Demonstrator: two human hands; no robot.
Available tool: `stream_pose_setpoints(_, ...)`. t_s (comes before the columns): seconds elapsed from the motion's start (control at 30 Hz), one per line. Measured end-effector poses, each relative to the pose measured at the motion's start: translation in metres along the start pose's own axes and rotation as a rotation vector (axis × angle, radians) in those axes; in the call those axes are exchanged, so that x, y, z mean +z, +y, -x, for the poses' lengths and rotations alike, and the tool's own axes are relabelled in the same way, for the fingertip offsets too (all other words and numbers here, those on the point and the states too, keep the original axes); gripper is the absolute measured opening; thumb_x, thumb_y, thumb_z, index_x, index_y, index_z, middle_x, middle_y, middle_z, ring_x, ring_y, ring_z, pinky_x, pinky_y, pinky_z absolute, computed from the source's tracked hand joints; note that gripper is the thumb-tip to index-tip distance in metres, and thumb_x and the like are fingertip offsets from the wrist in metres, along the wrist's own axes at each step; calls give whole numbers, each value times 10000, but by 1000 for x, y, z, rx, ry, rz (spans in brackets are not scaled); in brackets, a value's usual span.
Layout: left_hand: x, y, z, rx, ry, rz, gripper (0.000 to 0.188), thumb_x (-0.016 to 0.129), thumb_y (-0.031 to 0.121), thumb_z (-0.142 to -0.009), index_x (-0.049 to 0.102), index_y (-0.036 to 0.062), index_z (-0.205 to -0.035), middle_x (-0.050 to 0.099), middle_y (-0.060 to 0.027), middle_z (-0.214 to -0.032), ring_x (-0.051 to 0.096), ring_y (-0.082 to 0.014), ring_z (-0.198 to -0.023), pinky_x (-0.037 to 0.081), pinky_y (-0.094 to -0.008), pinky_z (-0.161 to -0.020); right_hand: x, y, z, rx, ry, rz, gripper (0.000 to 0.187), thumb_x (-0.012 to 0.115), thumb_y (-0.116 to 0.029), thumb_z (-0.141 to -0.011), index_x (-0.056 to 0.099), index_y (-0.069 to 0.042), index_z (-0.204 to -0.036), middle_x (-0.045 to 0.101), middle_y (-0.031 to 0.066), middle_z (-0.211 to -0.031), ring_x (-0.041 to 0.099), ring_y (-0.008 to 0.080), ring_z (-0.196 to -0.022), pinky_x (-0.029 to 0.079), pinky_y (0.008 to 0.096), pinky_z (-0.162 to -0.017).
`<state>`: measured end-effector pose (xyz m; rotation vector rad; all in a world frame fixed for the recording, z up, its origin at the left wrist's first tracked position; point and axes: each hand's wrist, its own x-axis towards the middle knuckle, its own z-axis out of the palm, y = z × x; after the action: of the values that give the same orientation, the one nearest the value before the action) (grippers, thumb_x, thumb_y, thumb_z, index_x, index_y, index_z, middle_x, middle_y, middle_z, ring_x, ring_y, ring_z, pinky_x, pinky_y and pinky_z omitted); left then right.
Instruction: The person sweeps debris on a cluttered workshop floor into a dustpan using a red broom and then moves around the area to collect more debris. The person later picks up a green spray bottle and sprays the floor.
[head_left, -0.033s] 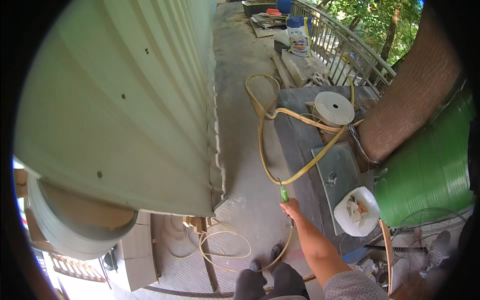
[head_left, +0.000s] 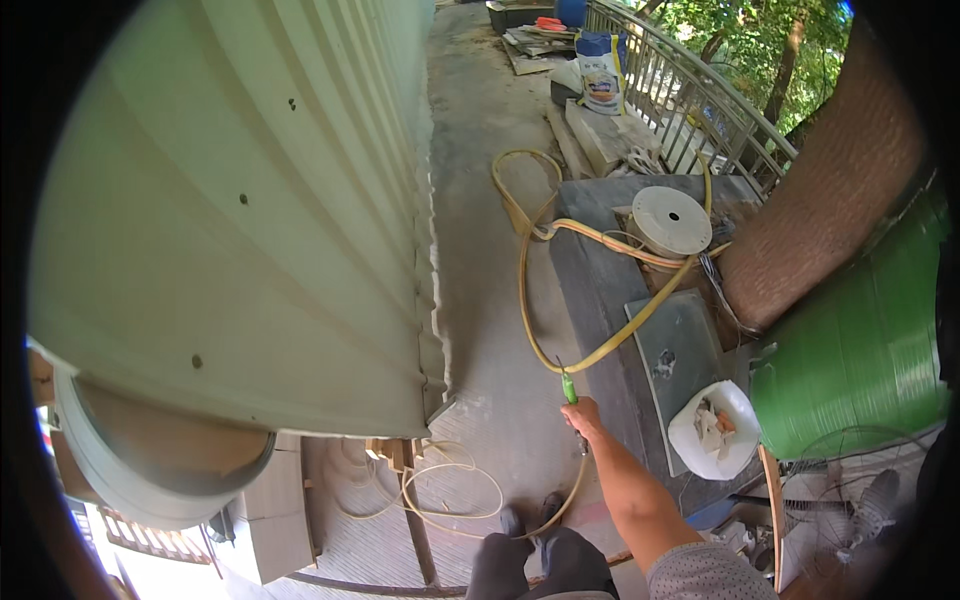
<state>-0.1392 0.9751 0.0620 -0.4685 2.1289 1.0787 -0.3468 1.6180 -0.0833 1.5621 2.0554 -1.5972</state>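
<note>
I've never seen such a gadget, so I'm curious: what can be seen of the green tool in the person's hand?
The green tool is slim, with a bright green body and a thin dark tip pointing forward, away from the person. The right hand is closed around its lower part, hiding the grip. Below the hand, a metallic-looking fitting seems to join it to a thin pale-yellow hose. The tip overlaps the thick yellow hose; whether they touch, I cannot tell.

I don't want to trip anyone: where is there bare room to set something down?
The floor between the pale metal wall and yellow hose looks bare. The dark ledge is crowded with hose, spool and white bucket.
</note>
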Motion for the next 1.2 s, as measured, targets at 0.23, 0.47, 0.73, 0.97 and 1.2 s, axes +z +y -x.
stream_pose_setpoints(0.23,41,109,-117,-110,-12,-98,341,486,289,-875,645,-8,-922,644,-166,-789,593,-250,-737,470,-384,-662,-16,-83,-117,22,96,154,303,638,-295,-697,688,-45,-860,681,161,-836,656,336,-821,507,427,-736)
stream_pose_setpoints(0.47,59,263,-229,14,-101,-32,288,495,264,-906,603,1,-954,630,-126,-801,603,-236,-760,470,-359,-642,-30,-223,-183,-60,216,408,306,606,-312,-769,687,-31,-862,667,203,-898,639,385,-865,505,461,-763)
stream_pose_setpoints(0.73,66,356,-267,-260,17,251,244,498,283,-917,601,63,-885,542,-13,-629,463,-106,-490,350,-271,-409,31,-311,-289,-70,139,559,288,566,-292,-800,692,-52,-898,667,190,-949,642,375,-893,509,462,-790)
stream_pose_setpoints(0.97,133,327,-312,436,315,-309,294,473,282,-904,659,65,-839,577,-53,-601,518,-150,-519,423,-337,-456,53,-365,-472,1,141,584,279,630,-250,-782,674,-32,-951,653,208,-992,620,375,-963,500,455,-828)
stream_pose_setpoints(1.2,216,528,-464,-169,206,-57,294,473,282,-904,660,64,-844,580,-55,-605,520,-152,-522,425,-338,-459,103,-368,-671,85,81,640,289,591,-221,-805,665,-7,-984,649,214,-1016,620,374,-978,498,450,-836)
